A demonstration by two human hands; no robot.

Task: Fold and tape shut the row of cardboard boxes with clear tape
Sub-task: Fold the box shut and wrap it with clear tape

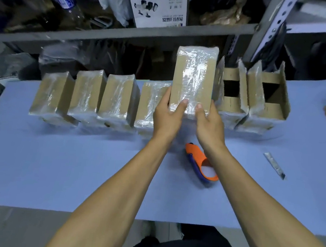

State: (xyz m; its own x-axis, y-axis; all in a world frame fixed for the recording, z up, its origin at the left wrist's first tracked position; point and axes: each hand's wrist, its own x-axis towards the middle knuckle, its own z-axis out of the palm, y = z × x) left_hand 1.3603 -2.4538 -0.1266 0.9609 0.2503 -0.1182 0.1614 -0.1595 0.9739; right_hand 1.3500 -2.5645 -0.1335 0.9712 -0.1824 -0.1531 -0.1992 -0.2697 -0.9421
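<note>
The pale blue surface [52,172] runs the full width of the view, with its near edge just ahead of the person's body and broad bare room across its near half. A grey metal shelf [127,33] stands behind its far edge, crowded with bottles and a white printed carton [158,6].

Both forearms reach forward side by side to the middle of a row of cardboard boxes along the far part of the surface. Four taped boxes [118,98] stand close together on the left, glossy with clear tape. On the right, two open boxes [249,96] stand with their flaps up and dark hollows showing; whatever lies inside cannot be made out.

Between these groups the held box [193,78], taped shut, is raised above its neighbours. The left hand [166,117] grips its lower left edge with fingers curled round the side and thumb on the face; the right hand [210,124] clasps the lower right corner likewise.

An orange tape dispenser [200,163] lies under the right wrist. A utility knife [274,165] lies well apart to the right.
</note>
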